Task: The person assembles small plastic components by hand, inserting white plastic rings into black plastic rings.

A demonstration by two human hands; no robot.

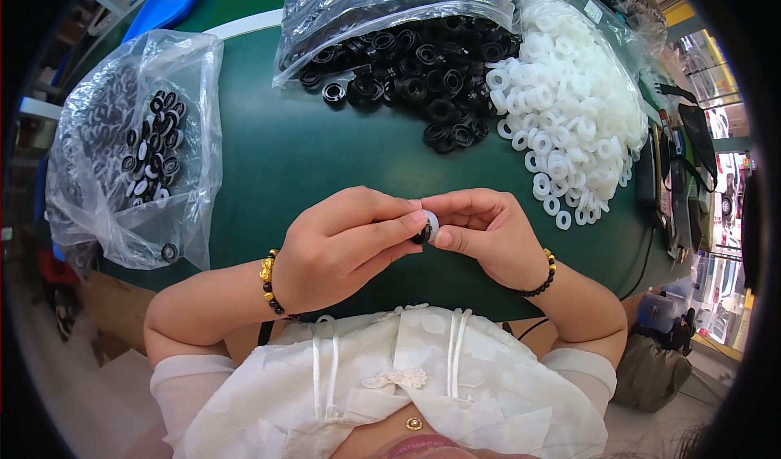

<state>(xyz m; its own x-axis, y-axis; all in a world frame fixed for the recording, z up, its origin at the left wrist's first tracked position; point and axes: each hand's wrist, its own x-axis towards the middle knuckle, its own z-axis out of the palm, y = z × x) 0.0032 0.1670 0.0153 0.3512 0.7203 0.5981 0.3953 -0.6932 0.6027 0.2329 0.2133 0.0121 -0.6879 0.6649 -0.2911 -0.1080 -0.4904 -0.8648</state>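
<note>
My left hand (335,243) pinches a small black plastic ring (421,235) between thumb and fingertips, above the near part of the table. Against that ring sits a white ring (433,224), gripped by the thumb and fingers of my right hand (498,235). The two rings touch face to face; fingers hide much of both. A heap of loose black rings (423,65) spills from a clear bag at the back. To its right lies a large heap of white rings (569,126).
At the left, a clear plastic bag (207,134) holds several black-and-white ring pieces (154,146); one dark ring (169,252) lies near its front edge. All this rests on a green tabletop (268,150). Dark objects and a cable (651,252) line the right edge.
</note>
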